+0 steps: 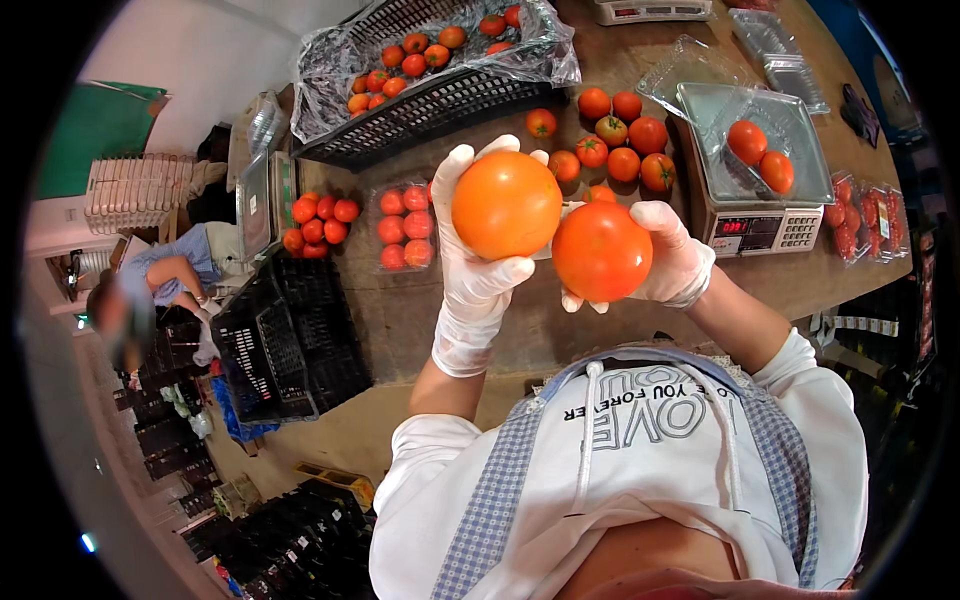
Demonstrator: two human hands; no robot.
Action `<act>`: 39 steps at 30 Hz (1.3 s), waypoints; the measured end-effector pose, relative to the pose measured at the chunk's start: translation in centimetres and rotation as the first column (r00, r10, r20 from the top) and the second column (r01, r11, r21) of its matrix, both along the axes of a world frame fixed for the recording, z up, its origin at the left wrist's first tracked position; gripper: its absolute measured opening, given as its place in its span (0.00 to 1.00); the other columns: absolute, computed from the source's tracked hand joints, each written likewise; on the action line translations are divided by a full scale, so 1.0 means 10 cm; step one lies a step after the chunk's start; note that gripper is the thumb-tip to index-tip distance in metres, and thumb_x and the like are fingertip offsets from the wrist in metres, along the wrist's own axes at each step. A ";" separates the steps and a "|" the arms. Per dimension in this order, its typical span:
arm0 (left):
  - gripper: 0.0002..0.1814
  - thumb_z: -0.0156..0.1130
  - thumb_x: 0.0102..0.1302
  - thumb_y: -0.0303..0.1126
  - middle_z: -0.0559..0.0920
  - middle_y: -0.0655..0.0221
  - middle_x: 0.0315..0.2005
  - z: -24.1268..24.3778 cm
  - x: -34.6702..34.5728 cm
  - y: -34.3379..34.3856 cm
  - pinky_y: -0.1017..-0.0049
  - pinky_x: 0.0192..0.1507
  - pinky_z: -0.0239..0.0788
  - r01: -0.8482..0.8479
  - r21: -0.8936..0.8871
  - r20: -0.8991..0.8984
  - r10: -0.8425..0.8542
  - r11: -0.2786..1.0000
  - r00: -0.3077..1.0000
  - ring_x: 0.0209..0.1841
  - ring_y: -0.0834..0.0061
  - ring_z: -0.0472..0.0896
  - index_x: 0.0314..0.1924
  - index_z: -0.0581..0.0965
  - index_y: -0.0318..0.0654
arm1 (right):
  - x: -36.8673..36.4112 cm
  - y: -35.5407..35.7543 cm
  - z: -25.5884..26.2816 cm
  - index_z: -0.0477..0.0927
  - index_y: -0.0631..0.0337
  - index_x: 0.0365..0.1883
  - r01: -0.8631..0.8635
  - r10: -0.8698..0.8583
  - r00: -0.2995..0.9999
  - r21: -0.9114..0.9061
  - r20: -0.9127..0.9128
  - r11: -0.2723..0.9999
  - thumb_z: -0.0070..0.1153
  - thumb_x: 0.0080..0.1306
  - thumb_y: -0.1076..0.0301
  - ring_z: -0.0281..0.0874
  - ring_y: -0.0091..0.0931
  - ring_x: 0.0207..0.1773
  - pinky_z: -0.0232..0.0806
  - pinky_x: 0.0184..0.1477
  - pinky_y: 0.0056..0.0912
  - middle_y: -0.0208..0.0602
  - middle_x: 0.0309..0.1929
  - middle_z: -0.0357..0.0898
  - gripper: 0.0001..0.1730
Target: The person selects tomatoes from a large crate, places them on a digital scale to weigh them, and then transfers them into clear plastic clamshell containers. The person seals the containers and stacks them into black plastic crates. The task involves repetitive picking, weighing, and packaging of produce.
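Both my hands wear thin white gloves and are raised over the brown table (405,322). In my left hand (480,281) rests a large orange tomato (506,204), its smooth side facing up. My right hand (675,259) grips a redder tomato (602,251) right beside it. Beyond my hands, several loose tomatoes (624,164) lie on the table, some with green calyxes. To the right, a digital scale (765,229) with a lit display carries an open clear plastic clamshell (802,142) with two tomatoes (776,172) in it.
A black crate (435,112) lined with clear plastic holds tomatoes at the back. Left stand a packed clamshell (405,226), a tomato pile (321,221), another scale (259,206) and a black crate (292,345). Packed punnets (885,221) lie far right. A person (176,270) sits at far left.
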State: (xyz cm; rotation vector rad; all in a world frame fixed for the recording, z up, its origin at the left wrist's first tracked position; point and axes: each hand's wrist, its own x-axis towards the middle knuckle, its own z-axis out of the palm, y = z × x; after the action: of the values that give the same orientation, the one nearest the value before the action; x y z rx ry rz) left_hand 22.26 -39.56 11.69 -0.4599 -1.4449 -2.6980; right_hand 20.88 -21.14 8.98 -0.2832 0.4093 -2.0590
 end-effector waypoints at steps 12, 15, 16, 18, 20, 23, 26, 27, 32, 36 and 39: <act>0.47 0.67 0.54 0.53 0.59 0.60 0.64 -0.23 0.03 0.12 0.54 0.62 0.60 0.189 0.365 0.071 -0.229 0.912 0.971 0.64 0.59 0.62 0.68 0.52 0.54 | 0.11 0.06 0.19 0.64 0.66 0.60 0.121 -0.097 0.981 0.137 -0.169 0.983 0.50 0.58 0.42 0.77 0.40 0.47 0.69 0.49 0.37 0.45 0.52 0.72 0.41; 0.47 0.66 0.54 0.55 0.59 0.60 0.64 -0.31 -0.01 0.11 0.56 0.61 0.61 0.225 0.400 0.045 -0.265 0.888 0.963 0.62 0.62 0.64 0.68 0.52 0.53 | 0.10 0.08 0.20 0.63 0.66 0.61 0.114 -0.088 0.982 0.159 -0.165 0.981 0.50 0.58 0.42 0.77 0.40 0.47 0.69 0.48 0.35 0.44 0.52 0.72 0.42; 0.47 0.65 0.55 0.56 0.59 0.60 0.64 -0.31 -0.02 0.11 0.57 0.61 0.62 0.219 0.413 0.053 -0.263 0.884 0.963 0.61 0.62 0.65 0.68 0.52 0.52 | 0.10 0.08 0.21 0.63 0.66 0.61 0.114 -0.086 0.983 0.172 -0.163 0.978 0.50 0.58 0.42 0.77 0.40 0.47 0.69 0.47 0.35 0.44 0.52 0.72 0.42; 0.47 0.64 0.55 0.57 0.59 0.60 0.64 -0.32 0.01 0.11 0.59 0.60 0.63 0.195 0.440 0.065 -0.248 0.876 0.967 0.59 0.63 0.67 0.68 0.52 0.51 | 0.08 0.07 0.21 0.63 0.65 0.61 0.076 -0.048 0.986 0.168 -0.161 0.983 0.49 0.58 0.41 0.77 0.40 0.47 0.69 0.47 0.35 0.44 0.52 0.72 0.42; 0.45 0.60 0.56 0.60 0.64 0.58 0.61 -0.29 0.06 0.09 0.61 0.57 0.65 0.200 0.473 0.062 -0.258 0.858 0.964 0.54 0.64 0.71 0.67 0.54 0.49 | 0.09 0.05 0.19 0.62 0.64 0.62 0.013 0.014 0.988 0.169 -0.155 0.986 0.50 0.57 0.41 0.77 0.39 0.48 0.70 0.46 0.34 0.44 0.53 0.72 0.43; 0.42 0.54 0.58 0.64 0.72 0.57 0.52 -0.34 0.26 0.01 0.64 0.52 0.67 0.136 0.632 0.164 -0.303 0.763 0.939 0.45 0.66 0.75 0.64 0.59 0.45 | 0.14 0.01 0.09 0.60 0.62 0.64 -0.127 0.148 0.976 0.138 -0.159 0.982 0.52 0.55 0.39 0.77 0.38 0.48 0.71 0.43 0.30 0.43 0.55 0.70 0.46; 0.39 0.50 0.59 0.66 0.76 0.59 0.42 -0.68 0.67 -0.04 0.66 0.47 0.68 0.055 0.834 0.145 -0.314 0.549 0.938 0.37 0.68 0.76 0.59 0.65 0.42 | 0.33 0.05 -0.05 0.53 0.61 0.66 -0.230 0.242 0.963 0.106 -0.120 0.967 0.63 0.48 0.37 0.78 0.38 0.44 0.75 0.35 0.25 0.45 0.57 0.67 0.57; 0.38 0.49 0.59 0.66 0.77 0.60 0.40 -0.80 0.85 -0.02 0.67 0.45 0.68 0.052 0.890 0.107 -0.318 0.452 0.942 0.35 0.69 0.75 0.57 0.67 0.42 | 0.37 0.04 -0.06 0.54 0.61 0.66 -0.294 0.315 0.939 0.149 -0.140 0.944 0.62 0.48 0.37 0.78 0.38 0.44 0.74 0.34 0.25 0.45 0.57 0.67 0.55; 0.37 0.54 0.58 0.64 0.76 0.63 0.40 -0.57 1.77 0.57 0.73 0.34 0.64 -0.443 0.826 0.459 0.040 0.348 0.888 0.28 0.74 0.68 0.53 0.69 0.38 | 0.75 0.24 -0.17 0.65 0.62 0.58 -0.526 0.549 0.827 0.177 -0.124 0.832 0.47 0.57 0.33 0.79 0.35 0.38 0.70 0.34 0.26 0.45 0.51 0.73 0.44; 0.34 0.61 0.59 0.50 0.69 0.58 0.48 -0.37 2.16 1.07 0.77 0.33 0.67 -0.440 0.870 0.433 0.083 0.222 0.898 0.35 0.72 0.70 0.56 0.65 0.32 | 1.04 0.66 -0.23 0.69 0.66 0.54 -0.628 0.634 0.773 0.151 0.009 0.763 0.36 0.61 0.29 0.79 0.36 0.33 0.71 0.34 0.29 0.52 0.44 0.76 0.45; 0.34 0.62 0.60 0.46 0.68 0.58 0.49 -0.12 2.37 1.44 0.74 0.39 0.71 -0.299 0.944 0.295 0.050 0.137 0.954 0.40 0.71 0.74 0.59 0.63 0.33 | 1.15 0.97 -0.27 0.70 0.68 0.52 -0.663 0.658 0.748 0.125 0.086 0.738 0.32 0.62 0.28 0.79 0.37 0.33 0.72 0.35 0.31 0.54 0.42 0.77 0.46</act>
State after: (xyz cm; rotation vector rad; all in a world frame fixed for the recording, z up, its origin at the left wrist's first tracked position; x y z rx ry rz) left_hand 45.94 -25.12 10.48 0.1210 0.5540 -2.7414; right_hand 32.42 -11.39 6.23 -0.2534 0.3682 -1.3153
